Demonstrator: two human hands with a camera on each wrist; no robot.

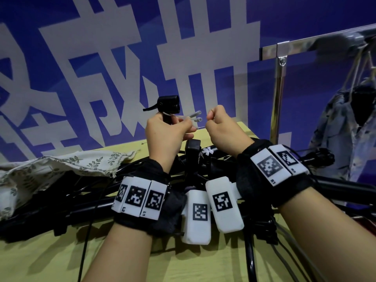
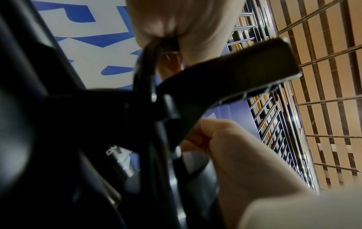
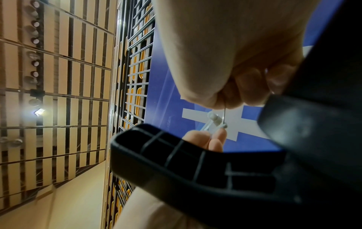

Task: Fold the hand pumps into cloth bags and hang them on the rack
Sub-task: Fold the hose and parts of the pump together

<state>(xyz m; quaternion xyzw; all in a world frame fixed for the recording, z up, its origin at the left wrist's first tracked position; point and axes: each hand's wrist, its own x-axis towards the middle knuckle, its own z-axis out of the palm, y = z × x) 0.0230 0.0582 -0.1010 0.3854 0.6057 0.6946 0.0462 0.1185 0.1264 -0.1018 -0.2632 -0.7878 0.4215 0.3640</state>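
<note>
Both hands are raised over a pile of black hand pumps (image 1: 343, 189) on the yellow table (image 1: 179, 267). My left hand (image 1: 168, 132) grips a pump hose just below its black nozzle head (image 1: 169, 103), and white plastic adapters (image 1: 196, 117) stick out past its fingers. My right hand (image 1: 221, 127) pinches a thin metal needle (image 3: 225, 111) next to those adapters (image 3: 215, 120). The left wrist view shows my left fingers (image 2: 176, 23) curled round the black hose (image 2: 145, 65). A leaf-print cloth bag (image 1: 61, 165) lies flat at the left.
A chrome rack bar (image 1: 305, 44) on a post (image 1: 278, 88) stands at the right, with a patterned cloth bag (image 1: 335, 123) hanging from it by cords. A blue and white banner (image 1: 122, 58) backs the table. Black pump parts (image 3: 195, 162) and cables (image 1: 85, 231) lie under both wrists.
</note>
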